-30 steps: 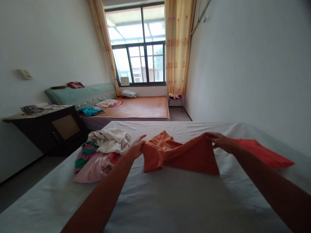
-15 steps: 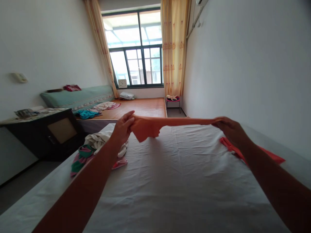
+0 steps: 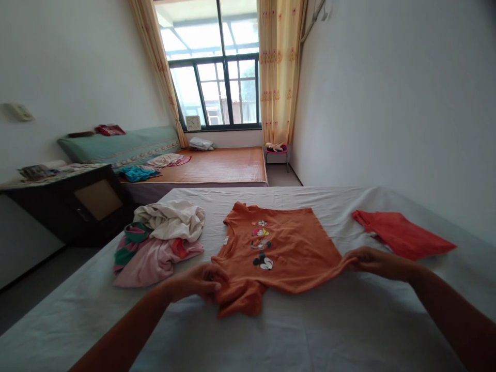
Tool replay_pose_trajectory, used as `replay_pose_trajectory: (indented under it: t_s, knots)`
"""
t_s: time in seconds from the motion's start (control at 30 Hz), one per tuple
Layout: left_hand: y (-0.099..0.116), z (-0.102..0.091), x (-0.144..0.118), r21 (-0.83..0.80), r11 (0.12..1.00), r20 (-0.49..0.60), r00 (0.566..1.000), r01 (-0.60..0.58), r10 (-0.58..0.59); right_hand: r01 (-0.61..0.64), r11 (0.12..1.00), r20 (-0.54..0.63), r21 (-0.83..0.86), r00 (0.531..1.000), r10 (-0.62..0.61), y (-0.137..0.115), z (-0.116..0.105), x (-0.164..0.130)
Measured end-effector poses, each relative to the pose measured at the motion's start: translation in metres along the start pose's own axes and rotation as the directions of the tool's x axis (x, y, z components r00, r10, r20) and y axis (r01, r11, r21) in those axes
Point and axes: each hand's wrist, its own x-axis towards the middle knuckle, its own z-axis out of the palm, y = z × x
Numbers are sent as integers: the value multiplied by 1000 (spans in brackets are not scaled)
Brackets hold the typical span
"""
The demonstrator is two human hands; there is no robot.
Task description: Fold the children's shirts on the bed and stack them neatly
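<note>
An orange T-shirt (image 3: 294,243) with several cartoon heads printed on its front lies spread sideways over the white sheet (image 3: 310,330), its neckline to the left and hem to the right. My left hand (image 3: 207,283) pinches it at the near shoulder, beside the neckline. The near sleeve hangs crumpled just right of those fingers. My right hand (image 3: 368,262) grips the near corner of the hem, slightly lifted. Between both hands the near side edge sags in a shallow curve.
To the left lies a heap of clothes with a cream garment (image 3: 170,219) and a pink garment (image 3: 151,263). A folded red garment (image 3: 406,235) rests at the right by the wall. Beyond stand a dark cabinet (image 3: 96,204) and another bed (image 3: 228,165) under the window.
The T-shirt, held stretched in the air before, now lies flat on the bed with its print showing. Both hands have come down and nearer, still holding its near edge.
</note>
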Motion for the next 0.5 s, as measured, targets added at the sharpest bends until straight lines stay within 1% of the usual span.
replay_pose_trajectory:
  t_s: [0.07, 0.1, 0.13, 0.17, 0.2, 0.27, 0.3, 0.33, 0.37, 0.4, 0.43, 0.47, 0.5]
  knots:
    - [12, -9, 6, -14, 1000, 32, 999, -10, 11, -10, 1000, -40, 21, 999, 11, 0, -9, 11]
    - [17, -13, 12, -59, 998, 17, 1000, -22, 23, -25, 999, -84, 33, 996, 28, 1, -14, 18]
    - [21, -17, 19, -126, 991, -21, 999, -41, 39, -41, 998, -146, 45, 988, 47, 2, -18, 26]
    - [24, -21, 27, -208, 976, -76, 996, -68, 53, -52, 997, -228, 55, 972, 63, 3, -21, 35]
    - [26, -24, 36, -295, 950, -148, 987, -103, 61, -56, 997, -322, 59, 944, 72, 5, -24, 44]
    - [25, -30, 54, -427, 885, -303, 952, -184, 52, -45, 998, -488, 51, 870, 64, 10, -27, 62]
    - [23, -33, 62, -453, 866, -372, 927, -213, 33, -35, 999, -538, 42, 841, 52, 14, -27, 70]
    - [20, -35, 69, -444, 866, -438, 899, -230, 14, -30, 999, -570, 35, 820, 45, 18, -26, 77]
    - [16, -36, 74, -391, 889, -507, 862, -239, 9, -34, 999, -592, 32, 805, 46, 23, -24, 82]
    - [12, -38, 77, -290, 926, -578, 815, -243, 33, -47, 998, -612, 34, 788, 58, 29, -21, 86]
    - [8, -39, 80, -143, 960, -645, 758, -241, 94, -65, 997, -633, 41, 771, 76, 34, -18, 89]
    - [5, -39, 82, 32, 973, -692, 698, -228, 186, -82, 995, -648, 53, 756, 97, 40, -14, 90]
    - [2, -39, 84, 207, 957, -707, 645, -204, 291, -94, 994, -650, 64, 751, 112, 46, -11, 90]
